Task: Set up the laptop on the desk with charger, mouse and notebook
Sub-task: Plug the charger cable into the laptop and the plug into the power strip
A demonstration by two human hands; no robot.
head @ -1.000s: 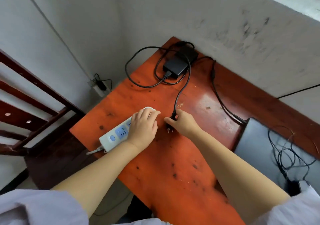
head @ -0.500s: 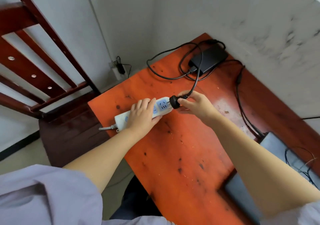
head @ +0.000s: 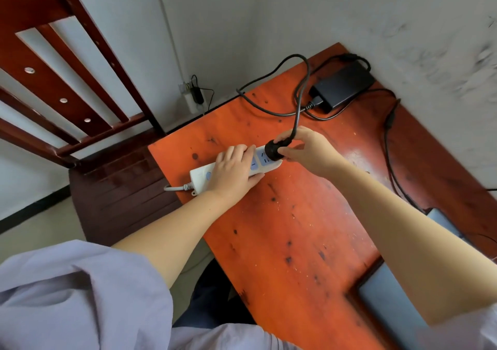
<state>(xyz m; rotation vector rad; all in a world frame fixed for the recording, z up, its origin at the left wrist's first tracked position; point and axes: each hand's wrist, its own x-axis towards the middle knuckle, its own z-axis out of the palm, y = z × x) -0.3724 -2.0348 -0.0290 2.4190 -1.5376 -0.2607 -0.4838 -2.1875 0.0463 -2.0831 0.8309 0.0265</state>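
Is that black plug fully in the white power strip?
Cannot tell. The plug sits on the strip's end socket, pinched by the right hand; its prongs are hidden.

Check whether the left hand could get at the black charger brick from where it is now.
Probably yes. The left hand is pinning the power strip, so it must let go; bare desk and loose cable lie before the charger brick.

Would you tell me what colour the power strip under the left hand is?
White, with pale blue socket faces; the power strip shows best in the head view.
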